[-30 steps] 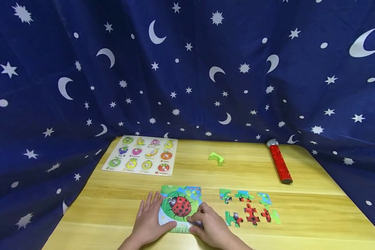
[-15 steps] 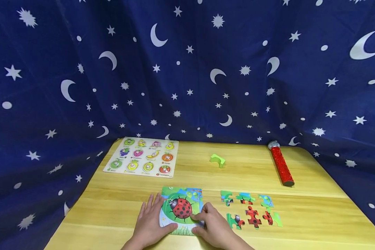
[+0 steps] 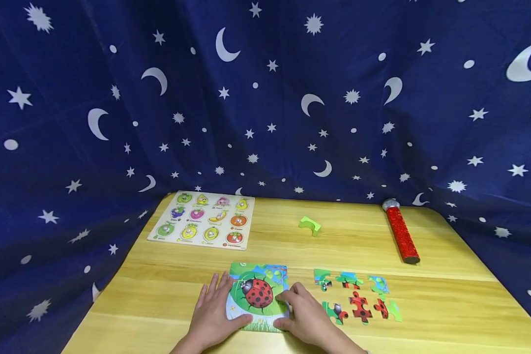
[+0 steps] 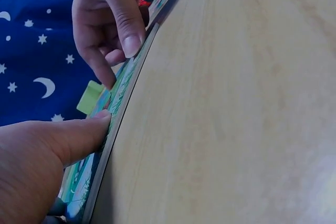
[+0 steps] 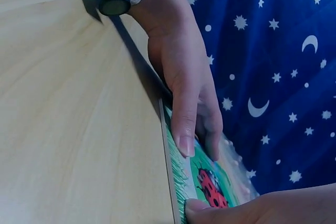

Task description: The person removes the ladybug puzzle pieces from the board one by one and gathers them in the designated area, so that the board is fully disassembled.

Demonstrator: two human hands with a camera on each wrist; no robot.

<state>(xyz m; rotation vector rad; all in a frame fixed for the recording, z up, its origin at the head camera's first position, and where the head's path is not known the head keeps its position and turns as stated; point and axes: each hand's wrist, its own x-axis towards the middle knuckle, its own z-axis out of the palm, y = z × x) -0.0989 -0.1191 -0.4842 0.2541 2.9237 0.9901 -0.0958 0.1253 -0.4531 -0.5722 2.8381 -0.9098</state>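
Observation:
A square ladybug jigsaw puzzle [image 3: 256,295] lies flat on the table between both hands. My left hand [image 3: 212,309] rests along its left side, fingers straight and spread, with the thumb on the lower border. At the right, my right hand [image 3: 307,314] touches the puzzle face with thumb and index finger set apart. Seen from the left wrist, the right hand [image 4: 110,19] has its other fingers curled. In the right wrist view, the left thumb presses on the grass border of the puzzle [image 5: 181,182].
To the right lie several loose jigsaw pieces [image 3: 360,307]. A fruit knob puzzle board [image 3: 201,221] sits back left, a green arch block [image 3: 310,225] back centre, and a red glittery microphone [image 3: 401,233] back right. A starry blue curtain [image 3: 283,147] closes off the table's far edge.
My right index finger has shifted right and slightly away across the puzzle, off the ladybug's edge. The left hand and the loose pieces stay put; the head view shifts slightly.

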